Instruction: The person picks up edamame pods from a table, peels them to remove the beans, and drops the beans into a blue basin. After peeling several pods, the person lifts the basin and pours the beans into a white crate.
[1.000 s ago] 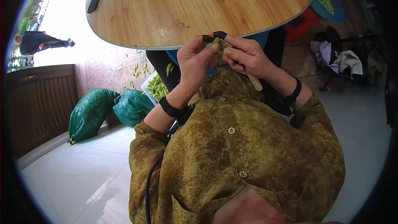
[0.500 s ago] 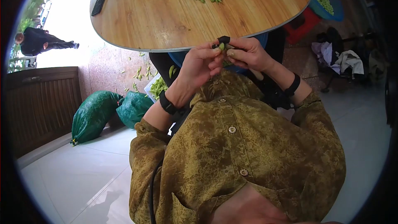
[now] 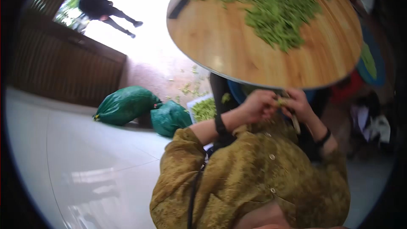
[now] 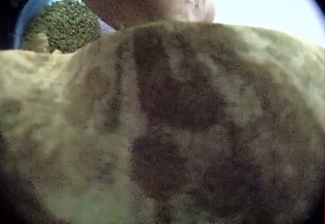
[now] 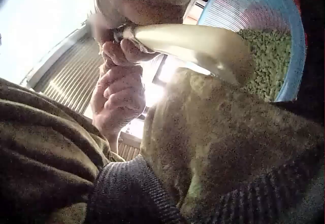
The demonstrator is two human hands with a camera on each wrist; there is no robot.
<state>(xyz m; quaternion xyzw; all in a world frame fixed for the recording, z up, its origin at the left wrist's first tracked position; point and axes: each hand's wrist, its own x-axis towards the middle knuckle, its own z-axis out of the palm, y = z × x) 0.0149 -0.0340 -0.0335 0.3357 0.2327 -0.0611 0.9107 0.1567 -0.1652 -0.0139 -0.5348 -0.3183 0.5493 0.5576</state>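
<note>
Both hands meet just below the table's near edge in the head view. The left hand (image 3: 259, 106) has curled fingers and pinches a small green pod (image 3: 281, 101), blurred where the hands meet. Gripped in the right hand (image 3: 300, 106) is a tool with a pale handle (image 3: 295, 124); its working end is hidden. The right wrist view shows the handle (image 5: 198, 41) large, pointing past a blue basket (image 5: 300, 56) of shelled green beans (image 5: 266, 64), with the left hand (image 5: 119, 99) close by. Patterned cloth fills most of the left wrist view, beans (image 4: 68, 25) behind it.
Green pods (image 3: 280, 21) lie heaped on the wooden table (image 3: 212, 46), near a dark flat object (image 3: 179, 8). Two green sacks (image 3: 127, 105) and a white crate of pods (image 3: 203, 109) stand at left, with loose pods on the floor. A person (image 3: 99, 6) is outside.
The head view has swung, so the table, sacks and hands appear farther right and the hands lower; more heaped pods show. Both hands remain close together at the pod.
</note>
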